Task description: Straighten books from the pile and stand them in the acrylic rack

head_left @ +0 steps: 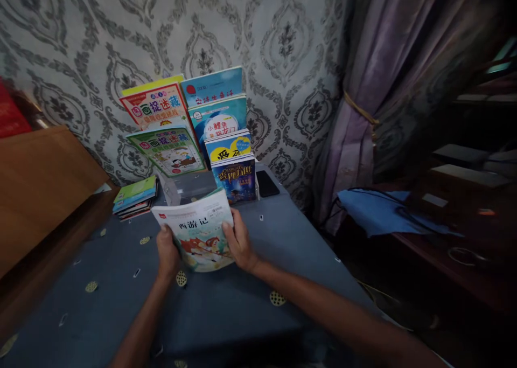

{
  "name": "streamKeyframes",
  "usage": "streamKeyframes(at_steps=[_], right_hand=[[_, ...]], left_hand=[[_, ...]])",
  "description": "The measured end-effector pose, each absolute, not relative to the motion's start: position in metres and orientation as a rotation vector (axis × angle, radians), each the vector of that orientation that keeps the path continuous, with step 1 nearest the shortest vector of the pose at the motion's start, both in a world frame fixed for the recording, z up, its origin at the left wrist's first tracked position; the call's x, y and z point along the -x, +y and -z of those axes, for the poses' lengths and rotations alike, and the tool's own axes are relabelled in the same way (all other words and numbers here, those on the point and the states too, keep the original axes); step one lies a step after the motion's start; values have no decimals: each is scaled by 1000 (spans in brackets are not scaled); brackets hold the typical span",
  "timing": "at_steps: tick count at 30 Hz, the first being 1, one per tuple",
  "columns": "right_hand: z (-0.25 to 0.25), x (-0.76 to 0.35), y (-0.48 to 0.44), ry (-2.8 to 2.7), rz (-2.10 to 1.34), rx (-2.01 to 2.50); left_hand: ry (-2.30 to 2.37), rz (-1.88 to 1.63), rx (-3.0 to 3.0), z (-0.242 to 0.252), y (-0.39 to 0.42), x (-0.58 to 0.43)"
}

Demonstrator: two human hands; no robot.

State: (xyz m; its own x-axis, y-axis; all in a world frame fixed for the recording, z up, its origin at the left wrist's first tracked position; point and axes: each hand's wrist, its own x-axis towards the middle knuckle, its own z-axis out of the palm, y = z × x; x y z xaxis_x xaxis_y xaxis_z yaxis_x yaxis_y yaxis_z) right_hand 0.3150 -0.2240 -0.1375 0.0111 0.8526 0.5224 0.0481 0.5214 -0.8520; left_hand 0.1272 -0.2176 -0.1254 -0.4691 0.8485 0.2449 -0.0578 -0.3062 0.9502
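Between my two hands is a white paperback book (202, 236) with an illustrated cover, tilted and facing me above the table. My left hand (167, 249) grips its left edge, thumb on the cover. On the right edge, my right hand (240, 241) has its thumb over the front and its other fingers partly hidden behind. Just beyond stands a book rack (170, 189), partly hidden by the held book. In its left column are a red book (155, 106) and a green book (172, 151). Its right column holds several books, a dark blue book (235, 180) foremost.
A stack of thin books (135, 195) lies left of the rack. A black phone (267, 184) rests to its right. The blue tablecloth (258, 314) covers the table. A brown wooden panel (48, 190) stands left; a tied purple curtain (355, 115) hangs right.
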Motion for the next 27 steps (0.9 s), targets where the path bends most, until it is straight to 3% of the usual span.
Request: streamKeyframes(at_steps=[7, 15, 22, 27], right_hand=[[142, -323, -223, -1473, -695, 806], [158, -326, -224, -1482, -722, 879], [165, -328, -226, -1490, -714, 893], [164, -329, -230, -1504, -668, 898]], left_hand=[[1235, -1687, -1024, 140, -193, -107], [1098, -1198, -1101, 139, -192, -100], [982, -1106, -1079, 172, -196, -101], [943, -1012, -1162, 167, -197, -96]])
